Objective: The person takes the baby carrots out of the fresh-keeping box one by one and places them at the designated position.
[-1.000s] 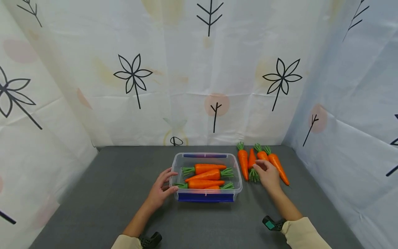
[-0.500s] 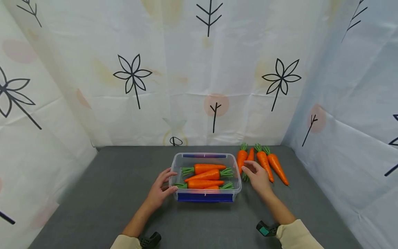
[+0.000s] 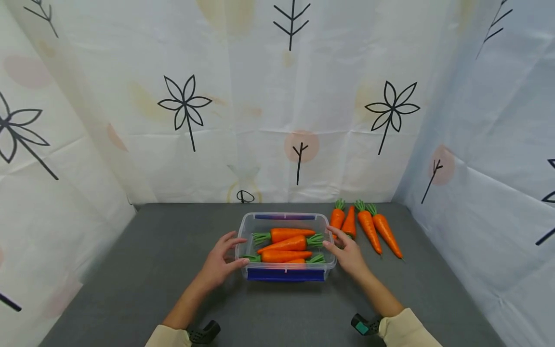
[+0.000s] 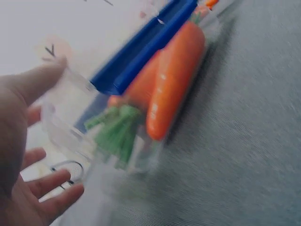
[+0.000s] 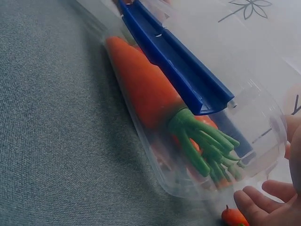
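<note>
A clear plastic box (image 3: pixel 286 265) with blue clasps (image 3: pixel 285 275) stands on the table, holding several orange carrots (image 3: pixel 286 256) with green tops. At its left end is my left hand (image 3: pixel 218 264), its thumb over the rim and its fingers spread along the outside. My right hand (image 3: pixel 349 255) is at the opposite end, thumb over the near right rim, fingers loosely extended beside the wall. In the right wrist view, the green tops of a carrot (image 5: pixel 146 87) show through the clear wall. The left wrist view is blurred, with the spread fingers (image 4: pixel 56 197) beside the box.
Several more carrots lie right of the box, including a long one (image 3: pixel 388 235) farthest right and an inverted one (image 3: pixel 349 224) close to my right hand. The grey table (image 3: pixel 173 270) meets a patterned white curtain (image 3: pixel 260 159) behind and at the sides.
My right hand has moved left from the loose carrots to the box's right end. The two carrots nearest the box have shifted left. My left hand has stayed at the left end.
</note>
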`<state>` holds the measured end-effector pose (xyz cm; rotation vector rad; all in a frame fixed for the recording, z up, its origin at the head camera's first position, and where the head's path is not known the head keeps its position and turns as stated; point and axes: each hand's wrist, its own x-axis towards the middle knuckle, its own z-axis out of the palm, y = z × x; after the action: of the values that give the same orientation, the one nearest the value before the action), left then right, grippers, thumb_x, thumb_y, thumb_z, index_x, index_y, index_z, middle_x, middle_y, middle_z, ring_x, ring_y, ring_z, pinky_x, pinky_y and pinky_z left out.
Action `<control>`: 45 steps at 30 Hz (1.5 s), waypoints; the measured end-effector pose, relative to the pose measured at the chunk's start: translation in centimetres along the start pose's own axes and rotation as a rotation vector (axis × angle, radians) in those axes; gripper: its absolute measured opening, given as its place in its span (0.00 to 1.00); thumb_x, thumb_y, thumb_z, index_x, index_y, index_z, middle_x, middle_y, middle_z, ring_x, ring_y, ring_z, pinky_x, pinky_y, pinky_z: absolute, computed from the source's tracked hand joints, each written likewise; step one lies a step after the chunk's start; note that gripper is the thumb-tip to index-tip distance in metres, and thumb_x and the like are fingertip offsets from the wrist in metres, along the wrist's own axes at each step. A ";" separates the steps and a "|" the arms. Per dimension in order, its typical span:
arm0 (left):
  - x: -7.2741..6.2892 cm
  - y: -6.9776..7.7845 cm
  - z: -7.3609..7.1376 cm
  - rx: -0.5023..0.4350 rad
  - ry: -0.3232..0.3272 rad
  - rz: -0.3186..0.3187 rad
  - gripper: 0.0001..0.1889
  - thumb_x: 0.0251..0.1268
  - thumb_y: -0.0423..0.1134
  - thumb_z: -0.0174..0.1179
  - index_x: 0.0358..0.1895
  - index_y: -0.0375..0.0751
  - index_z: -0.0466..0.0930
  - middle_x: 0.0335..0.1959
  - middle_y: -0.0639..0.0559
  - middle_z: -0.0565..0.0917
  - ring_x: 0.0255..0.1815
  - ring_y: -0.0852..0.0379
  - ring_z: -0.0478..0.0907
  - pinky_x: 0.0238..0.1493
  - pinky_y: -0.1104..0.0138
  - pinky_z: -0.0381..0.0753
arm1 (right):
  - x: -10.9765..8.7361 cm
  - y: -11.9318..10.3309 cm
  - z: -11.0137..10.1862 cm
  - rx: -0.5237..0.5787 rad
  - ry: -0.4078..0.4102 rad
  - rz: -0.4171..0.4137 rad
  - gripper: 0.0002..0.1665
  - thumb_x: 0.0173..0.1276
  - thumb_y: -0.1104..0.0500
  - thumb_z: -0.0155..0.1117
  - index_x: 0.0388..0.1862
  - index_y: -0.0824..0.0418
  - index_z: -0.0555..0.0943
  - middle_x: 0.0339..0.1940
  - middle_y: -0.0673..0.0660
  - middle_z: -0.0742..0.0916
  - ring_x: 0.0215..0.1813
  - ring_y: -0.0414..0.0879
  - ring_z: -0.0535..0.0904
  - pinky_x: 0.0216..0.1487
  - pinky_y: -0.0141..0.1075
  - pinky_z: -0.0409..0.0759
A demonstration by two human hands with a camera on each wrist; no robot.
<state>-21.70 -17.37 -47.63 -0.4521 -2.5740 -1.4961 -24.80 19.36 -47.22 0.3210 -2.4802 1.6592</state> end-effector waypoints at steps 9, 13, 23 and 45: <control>2.0 3.8 -1.1 0.243 -0.042 0.130 0.25 0.58 0.44 0.71 0.59 0.48 0.78 0.70 0.41 0.66 0.69 0.35 0.60 0.61 0.36 0.62 | -0.8 -1.9 0.0 0.042 -0.019 -0.063 0.27 0.71 0.65 0.60 0.66 0.72 0.70 0.62 0.73 0.76 0.62 0.69 0.71 0.58 0.55 0.73; 4.0 5.3 -1.3 0.287 -0.127 0.186 0.25 0.59 0.46 0.69 0.60 0.49 0.77 0.66 0.44 0.72 0.67 0.40 0.66 0.62 0.41 0.65 | -0.4 -0.3 0.3 0.065 -0.007 -0.059 0.28 0.71 0.62 0.61 0.68 0.68 0.70 0.64 0.70 0.76 0.61 0.65 0.74 0.57 0.43 0.75; 9.9 6.7 -0.1 0.339 -0.519 0.081 0.25 0.66 0.44 0.63 0.65 0.45 0.73 0.65 0.46 0.73 0.60 0.42 0.72 0.57 0.49 0.73 | -1.3 -3.2 -0.1 0.070 -0.010 -0.034 0.26 0.71 0.66 0.59 0.66 0.73 0.70 0.61 0.75 0.76 0.61 0.71 0.72 0.56 0.41 0.76; 15.3 6.2 3.6 0.520 -0.819 -0.231 0.29 0.65 0.49 0.62 0.68 0.48 0.71 0.70 0.47 0.67 0.71 0.46 0.61 0.68 0.51 0.62 | -1.3 -3.2 0.0 0.066 -0.012 -0.014 0.26 0.71 0.65 0.59 0.66 0.72 0.70 0.59 0.76 0.77 0.60 0.69 0.74 0.58 0.55 0.73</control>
<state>-34.11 -8.45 -40.39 -0.8441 -3.5832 -0.6699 -22.77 18.28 -44.67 0.3568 -2.4295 1.7416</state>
